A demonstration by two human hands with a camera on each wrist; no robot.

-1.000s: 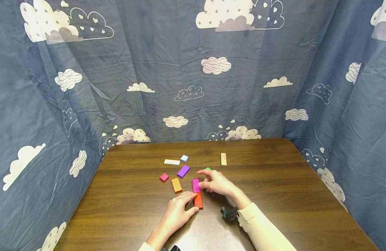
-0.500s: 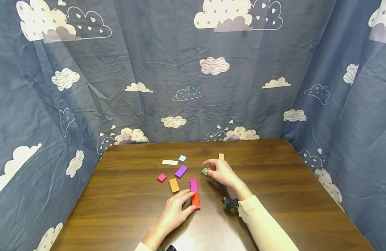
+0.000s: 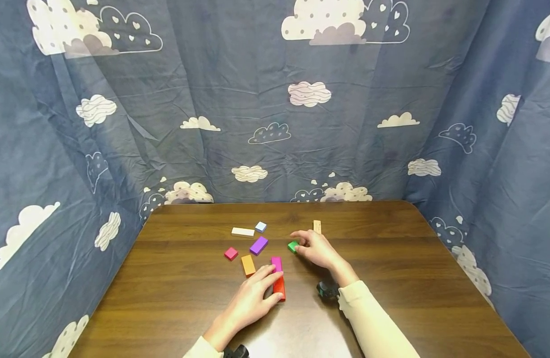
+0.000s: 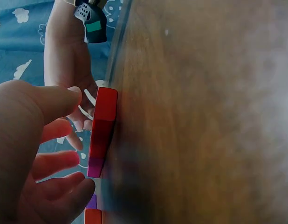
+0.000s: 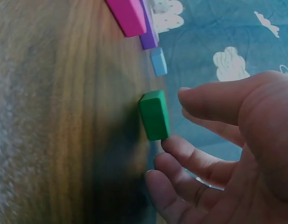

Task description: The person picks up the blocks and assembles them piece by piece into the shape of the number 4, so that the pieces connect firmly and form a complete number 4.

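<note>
A red block (image 3: pixel 279 289) and a magenta block (image 3: pixel 276 263) lie end to end on the table. My left hand (image 3: pixel 252 298) hovers over their left side, its spread fingers partly covering both. In the left wrist view the thumb (image 4: pixel 60 100) looks apart from the red block. Farther right, my right hand (image 3: pixel 317 250) is beside a small green block (image 3: pixel 293 246). In the right wrist view the green block stands between thumb and fingers, not pinched; one fingertip (image 5: pixel 169 144) is very near its lower corner, and contact cannot be told.
On the wooden table (image 3: pixel 167 298) lie an orange block (image 3: pixel 248 265), a purple block (image 3: pixel 259 245), a crimson block (image 3: pixel 231 253), a white block (image 3: pixel 242 232) and a light blue block (image 3: pixel 260 226). A pale wooden block (image 3: pixel 317 226) sits behind my right hand. A cloud-patterned curtain hangs behind.
My right hand has moved away from the magenta block to the green one, farther back. My left hand's fingers have shifted slightly forward over the magenta and red blocks.
</note>
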